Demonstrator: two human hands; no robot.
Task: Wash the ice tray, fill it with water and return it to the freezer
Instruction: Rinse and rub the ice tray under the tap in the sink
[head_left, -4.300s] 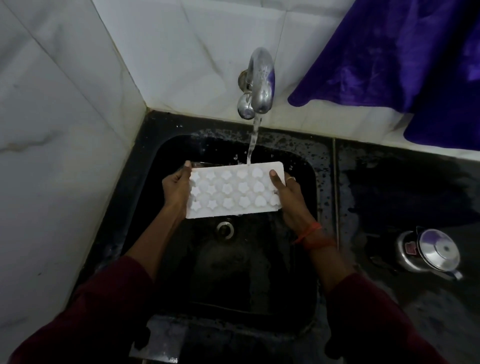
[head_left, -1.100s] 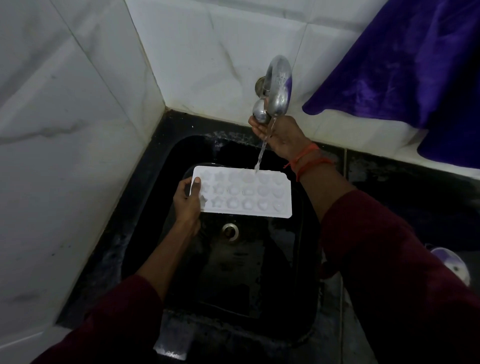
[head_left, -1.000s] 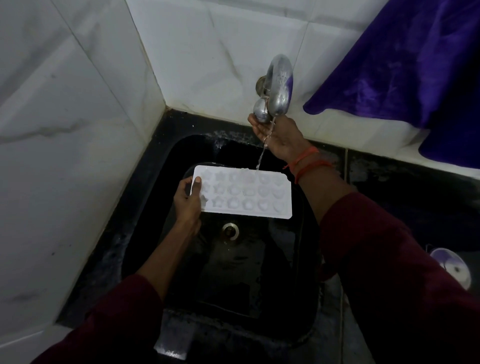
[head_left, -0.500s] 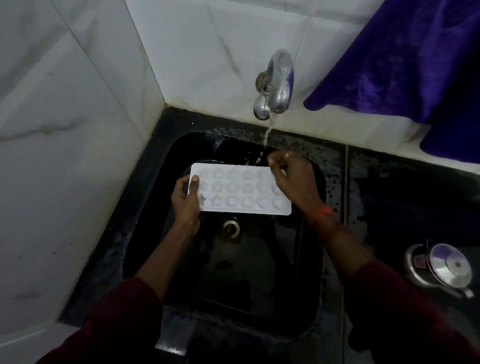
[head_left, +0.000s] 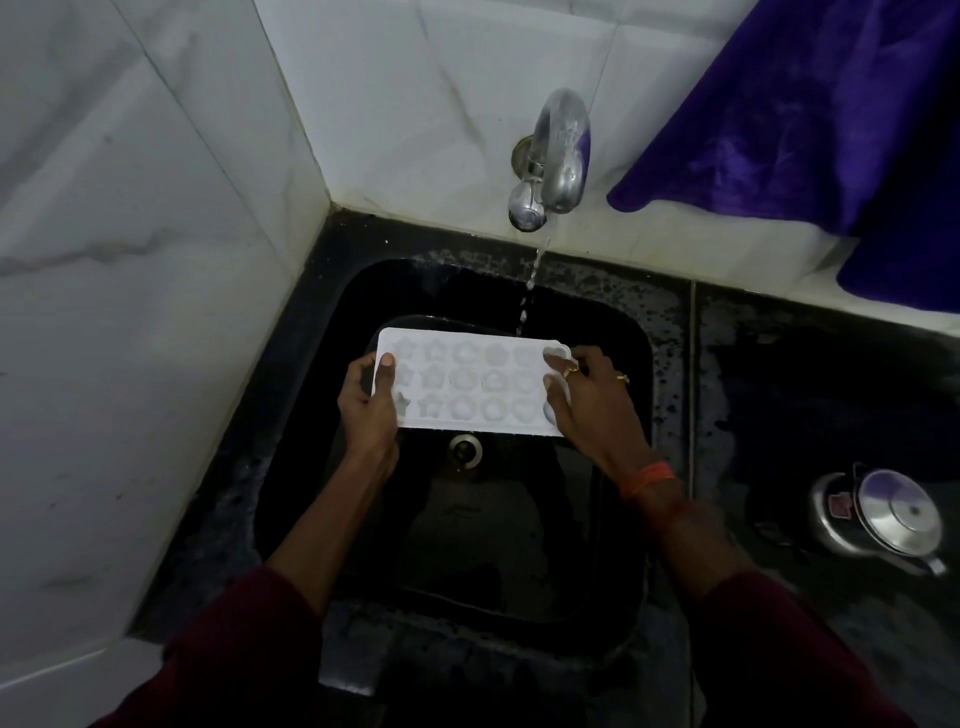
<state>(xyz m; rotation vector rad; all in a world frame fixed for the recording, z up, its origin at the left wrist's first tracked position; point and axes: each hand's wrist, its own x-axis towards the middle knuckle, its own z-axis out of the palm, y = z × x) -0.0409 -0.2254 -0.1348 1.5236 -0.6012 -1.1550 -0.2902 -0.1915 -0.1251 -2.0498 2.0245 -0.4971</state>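
Observation:
A white ice tray (head_left: 470, 384) with star and round moulds is held flat over the black sink (head_left: 631, 364), cavities facing up. My left hand (head_left: 369, 402) grips its left end, thumb on top. My right hand (head_left: 589, 397) holds the right end, fingers over the edge cavities. Above, the steel tap (head_left: 553, 161) on the wall lets a thin broken stream (head_left: 530, 280) fall just behind the tray's far edge.
The sink drain (head_left: 466, 451) lies below the tray. White marble tiles wall the left and back. A purple cloth (head_left: 810, 114) hangs at the upper right. A steel pressure cooker (head_left: 883, 522) stands on the wet dark counter to the right.
My right hand came down from the tap and took hold of the tray's right end. The water stream has thinned to a trickle. The tray stayed level over the sink.

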